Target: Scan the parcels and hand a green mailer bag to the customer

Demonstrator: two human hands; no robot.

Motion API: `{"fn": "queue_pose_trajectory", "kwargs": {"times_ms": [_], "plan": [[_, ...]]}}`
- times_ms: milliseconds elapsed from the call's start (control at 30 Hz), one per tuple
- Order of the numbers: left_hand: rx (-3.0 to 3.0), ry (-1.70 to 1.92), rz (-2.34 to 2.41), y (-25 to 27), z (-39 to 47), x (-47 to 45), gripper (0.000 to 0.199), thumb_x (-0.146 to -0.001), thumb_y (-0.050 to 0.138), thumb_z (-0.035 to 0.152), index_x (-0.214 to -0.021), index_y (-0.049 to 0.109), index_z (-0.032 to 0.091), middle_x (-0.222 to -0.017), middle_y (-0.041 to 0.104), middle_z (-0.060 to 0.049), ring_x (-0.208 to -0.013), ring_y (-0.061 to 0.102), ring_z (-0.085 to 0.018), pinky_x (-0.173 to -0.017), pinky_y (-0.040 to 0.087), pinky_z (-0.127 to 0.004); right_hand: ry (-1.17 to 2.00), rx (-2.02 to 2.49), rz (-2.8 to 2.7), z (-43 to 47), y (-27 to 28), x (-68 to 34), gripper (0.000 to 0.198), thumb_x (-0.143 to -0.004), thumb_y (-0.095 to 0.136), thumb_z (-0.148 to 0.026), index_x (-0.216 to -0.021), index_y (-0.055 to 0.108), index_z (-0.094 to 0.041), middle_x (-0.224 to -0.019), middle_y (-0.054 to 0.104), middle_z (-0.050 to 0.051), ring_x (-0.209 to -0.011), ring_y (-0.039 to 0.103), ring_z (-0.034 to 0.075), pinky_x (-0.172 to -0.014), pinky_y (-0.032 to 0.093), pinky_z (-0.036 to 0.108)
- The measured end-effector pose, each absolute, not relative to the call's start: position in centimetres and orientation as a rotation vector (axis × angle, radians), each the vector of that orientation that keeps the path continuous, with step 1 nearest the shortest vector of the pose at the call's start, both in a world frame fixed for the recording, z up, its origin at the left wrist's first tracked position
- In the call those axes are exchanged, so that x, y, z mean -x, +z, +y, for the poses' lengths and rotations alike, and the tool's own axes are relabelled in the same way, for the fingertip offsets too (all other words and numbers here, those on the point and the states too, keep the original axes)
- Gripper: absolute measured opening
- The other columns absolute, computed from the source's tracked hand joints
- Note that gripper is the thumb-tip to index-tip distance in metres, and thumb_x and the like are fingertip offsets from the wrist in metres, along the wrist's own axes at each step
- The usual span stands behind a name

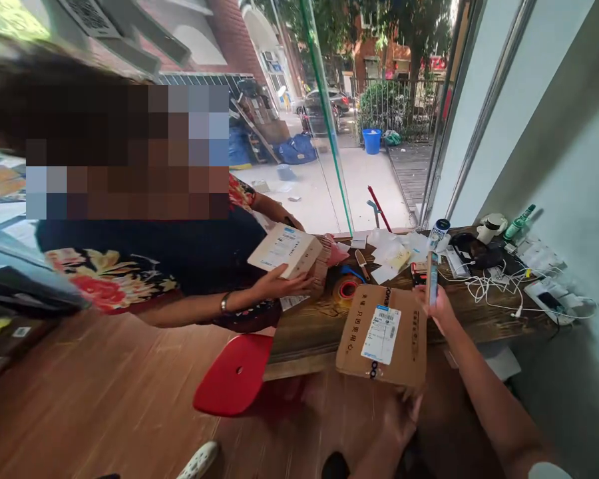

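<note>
A brown cardboard box [352,332], tilted toward me, is at the front edge of the wooden table. It carries a white shipping label [381,334] and dark printed tape. My left hand [399,420] grips the box at its lower right corner from below, with some fingers hidden beneath it. In my right hand [440,311] is a smartphone [433,283], held upright beside the top right corner of the box. To the left, a person's hand [282,285] supports a smaller pale box [285,249] that also bears a label.
A tape roll [348,287] lies behind the box on the table [304,342]. Papers [389,251], tangled white cables [496,287], a power strip [549,303] and bottles occupy the back and right. A red chair [234,379] stands below left, and a glass pane rises behind the table.
</note>
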State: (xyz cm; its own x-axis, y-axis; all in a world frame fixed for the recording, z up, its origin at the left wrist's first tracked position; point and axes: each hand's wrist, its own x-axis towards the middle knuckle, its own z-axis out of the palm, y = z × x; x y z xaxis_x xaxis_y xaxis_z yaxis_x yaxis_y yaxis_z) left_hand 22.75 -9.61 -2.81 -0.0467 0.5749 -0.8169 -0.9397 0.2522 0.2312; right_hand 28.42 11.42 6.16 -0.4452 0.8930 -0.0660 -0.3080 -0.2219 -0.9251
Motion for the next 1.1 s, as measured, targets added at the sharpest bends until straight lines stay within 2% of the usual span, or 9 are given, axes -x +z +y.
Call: {"fn": "queue_pose_trajectory", "kwargs": {"times_ms": [133, 233, 333, 433, 600, 700, 800, 933, 1100], "plan": [[0.557, 1.136, 1.001, -0.1, -7.1, -23.6, 0.003, -0.086, 0.055, 0.02, -0.087, 0.056, 0.018, -0.09, 0.071, -0.013, -0.091, 0.073, -0.021, -0.075, 0.06, -0.028, 1.805, 0.846, -1.262, 9.2, 5.5, -36.4, 0.074, -0.055, 0.089, -0.042, -0.12, 0.055, -0.028, -0.111, 0.068, 0.008, -0.096, 0.069, 0.028, -0.085, 0.055, 0.044], [0.525, 1.074, 1.018, 3.1, -7.8, -23.1, 0.011, -0.084, 0.065, 0.021, -0.09, 0.064, 0.013, -0.089, 0.07, -0.011, -0.078, 0.07, -0.019, -0.07, 0.058, -0.031, 1.866, 0.819, -1.375, 5.8, 4.6, -40.1, 0.086, -0.062, 0.086, -0.05, -0.135, 0.046, -0.027, -0.117, 0.066, 0.011, -0.106, 0.067, 0.03, -0.088, 0.054, 0.045], [0.128, 1.209, 1.066, 6.7, -9.2, -23.2, 0.038, -0.077, 0.081, 0.033, -0.11, 0.072, 0.016, -0.111, 0.073, -0.012, -0.099, 0.068, -0.022, -0.079, 0.056, -0.03, 1.918, 0.781, -1.395, 1.8, 3.9, -41.1, 0.096, -0.064, 0.084, -0.055, -0.142, 0.038, -0.027, -0.133, 0.061, 0.015, -0.125, 0.058, 0.034, -0.103, 0.048, 0.05], [-0.303, 1.277, 1.164, 8.9, -9.8, -23.7, 0.065, -0.073, 0.082, 0.059, -0.128, 0.07, 0.025, -0.132, 0.068, -0.011, -0.119, 0.063, -0.027, -0.092, 0.054, -0.034, 1.94, 0.772, -1.392, -1.9, 4.1, -40.1, 0.092, -0.065, 0.083, -0.048, -0.143, 0.038, -0.027, -0.141, 0.057, 0.015, -0.135, 0.051, 0.035, -0.113, 0.041, 0.051], [-0.321, 1.255, 1.332, 8.2, -10.5, -23.7, 0.085, -0.062, 0.079, 0.076, -0.127, 0.072, 0.022, -0.127, 0.071, -0.014, -0.116, 0.063, -0.036, -0.084, 0.059, -0.042, 1.932, 0.931, -1.347, -5.5, 5.1, -37.8, 0.088, -0.059, 0.084, -0.023, -0.136, 0.042, -0.028, -0.124, 0.067, 0.011, -0.114, 0.063, 0.031, -0.101, 0.049, 0.048], [-0.27, 1.256, 1.397, 7.6, -11.6, -22.6, 0.087, -0.06, 0.08, 0.076, -0.127, 0.071, 0.021, -0.127, 0.07, -0.015, -0.113, 0.065, -0.036, -0.073, 0.06, -0.039, 2.126, 0.866, -1.162, -6.1, 5.6, -37.1, 0.085, -0.058, 0.09, -0.034, -0.132, 0.048, -0.026, -0.12, 0.069, 0.01, -0.106, 0.066, 0.029, -0.093, 0.052, 0.044], [-0.265, 1.239, 1.41, 8.2, -12.8, -21.4, 0.088, -0.056, 0.081, 0.078, -0.123, 0.073, 0.021, -0.123, 0.071, -0.015, -0.106, 0.067, -0.034, -0.065, 0.059, -0.034, 2.314, 0.882, -0.934, -6.1, 6.3, -36.4, 0.069, -0.062, 0.088, -0.054, -0.117, 0.057, -0.024, -0.112, 0.074, 0.008, -0.1, 0.068, 0.026, -0.089, 0.051, 0.041], [-0.259, 1.233, 1.393, 9.5, -13.6, -20.1, 0.087, -0.054, 0.083, 0.077, -0.119, 0.074, 0.02, -0.114, 0.074, -0.014, -0.099, 0.068, -0.031, -0.059, 0.055, -0.029, 2.269, 1.042, -0.753, -6.6, 7.9, -34.6, 0.067, -0.059, 0.086, -0.066, -0.107, 0.066, -0.023, -0.105, 0.078, 0.006, -0.097, 0.07, 0.026, -0.087, 0.051, 0.038], [-0.23, 1.235, 1.405, 10.8, -14.5, -18.9, 0.091, -0.049, 0.084, 0.077, -0.117, 0.072, 0.017, -0.11, 0.074, -0.014, -0.095, 0.069, -0.029, -0.063, 0.057, -0.032, 2.162, 1.129, -0.672, -7.5, 9.4, -32.1, 0.067, -0.051, 0.087, -0.071, -0.093, 0.074, -0.021, -0.096, 0.08, 0.008, -0.091, 0.07, 0.026, -0.083, 0.051, 0.036]]}}
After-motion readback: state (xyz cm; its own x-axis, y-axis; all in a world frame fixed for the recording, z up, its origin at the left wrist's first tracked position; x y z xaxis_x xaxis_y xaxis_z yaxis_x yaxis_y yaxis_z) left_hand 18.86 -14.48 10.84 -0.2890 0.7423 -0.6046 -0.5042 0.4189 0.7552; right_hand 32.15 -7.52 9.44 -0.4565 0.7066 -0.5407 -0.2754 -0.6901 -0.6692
